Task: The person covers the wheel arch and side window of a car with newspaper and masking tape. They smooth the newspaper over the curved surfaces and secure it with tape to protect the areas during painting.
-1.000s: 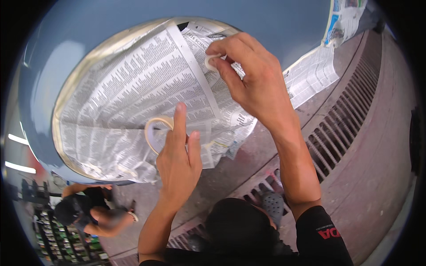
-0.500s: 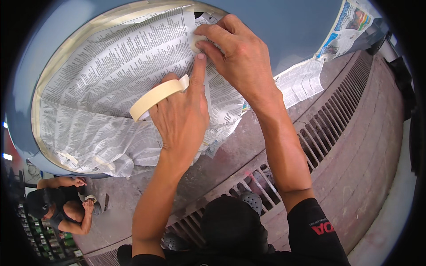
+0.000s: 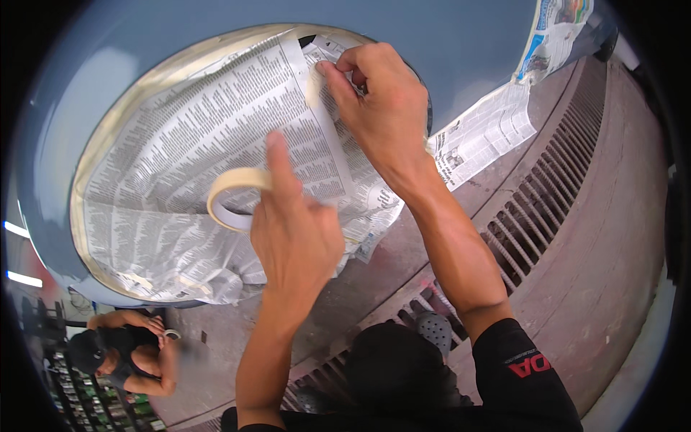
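My left hand (image 3: 299, 234) is closed around a roll of masking tape (image 3: 230, 198), its index finger stretched out in front of the newspaper (image 3: 216, 122). A short strip of masking tape (image 3: 313, 90) lies across the paper near its upper right edge. The fingers of my right hand (image 3: 385, 101) are curled in, with the thumb tip at the strip's upper end. The newspaper covers a rounded opening in a blue-grey painted body panel (image 3: 216, 16), with masking tape along much of the rim. A dark gap shows at the top, left of my right hand.
More newspaper (image 3: 489, 137) hangs from the panel's edge at the right. Below runs a floor with a long metal grate (image 3: 536, 209). At the lower left a person (image 3: 126, 353) in black crouches near shelves. Dark shoes show beneath me.
My left hand with the tape roll has drawn down from the paper's edge, and its finger no longer touches the strip. My right hand's fingers have curled in. The whole view has shifted slightly.
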Demonstrator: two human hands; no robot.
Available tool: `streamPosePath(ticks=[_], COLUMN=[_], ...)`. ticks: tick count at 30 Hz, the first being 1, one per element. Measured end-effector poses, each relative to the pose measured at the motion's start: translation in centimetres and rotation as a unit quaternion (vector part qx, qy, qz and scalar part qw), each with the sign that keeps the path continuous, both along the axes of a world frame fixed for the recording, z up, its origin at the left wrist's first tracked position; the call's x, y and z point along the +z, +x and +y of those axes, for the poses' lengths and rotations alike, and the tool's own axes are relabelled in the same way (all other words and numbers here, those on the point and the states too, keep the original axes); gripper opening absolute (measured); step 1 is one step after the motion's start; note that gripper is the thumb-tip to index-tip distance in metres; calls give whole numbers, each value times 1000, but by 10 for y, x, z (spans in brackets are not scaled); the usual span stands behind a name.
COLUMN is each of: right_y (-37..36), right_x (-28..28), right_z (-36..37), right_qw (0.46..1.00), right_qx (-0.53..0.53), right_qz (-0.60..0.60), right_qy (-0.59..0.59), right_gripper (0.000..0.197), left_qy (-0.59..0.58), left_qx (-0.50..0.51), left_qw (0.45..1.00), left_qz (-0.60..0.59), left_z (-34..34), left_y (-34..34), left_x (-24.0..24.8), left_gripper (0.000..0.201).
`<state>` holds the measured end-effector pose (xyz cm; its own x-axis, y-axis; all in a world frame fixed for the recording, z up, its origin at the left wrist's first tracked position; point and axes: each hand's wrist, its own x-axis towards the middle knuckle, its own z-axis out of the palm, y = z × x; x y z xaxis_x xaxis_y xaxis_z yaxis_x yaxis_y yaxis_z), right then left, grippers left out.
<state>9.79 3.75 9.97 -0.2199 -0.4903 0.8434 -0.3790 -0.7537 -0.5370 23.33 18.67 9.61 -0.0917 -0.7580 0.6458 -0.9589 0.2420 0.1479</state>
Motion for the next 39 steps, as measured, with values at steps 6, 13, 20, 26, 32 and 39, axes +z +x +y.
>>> streamPosePath(ticks=[6,13,20,26,32,39], right_y=[-26,-39,-46,7,-7,4], right_x=[-10,-22,6,-1,-6,-11], right_z=[93,112,110,89,112,113], right_qw=[890,913,937,799,884,823], right_qx=[429,389,260,359,304,335], right_qz=[-29,-75,-229,-452,-336,-438], right_qy=[154,97,43,171,117,139], right_gripper=[45,23,15,13,18,11], left_qy=[162,251,272,-2,76,136], left_qx=[-132,-114,2,-53,-73,-14], left_qw=[952,954,948,986,982,991], left_qz=[224,116,166,-161,-158,8], left_z=[55,31,32,56,75,80], left_y=[6,2,32,8,11,10], left_x=[36,75,100,59,57,46], left_gripper=[108,88,34,22,28,18])
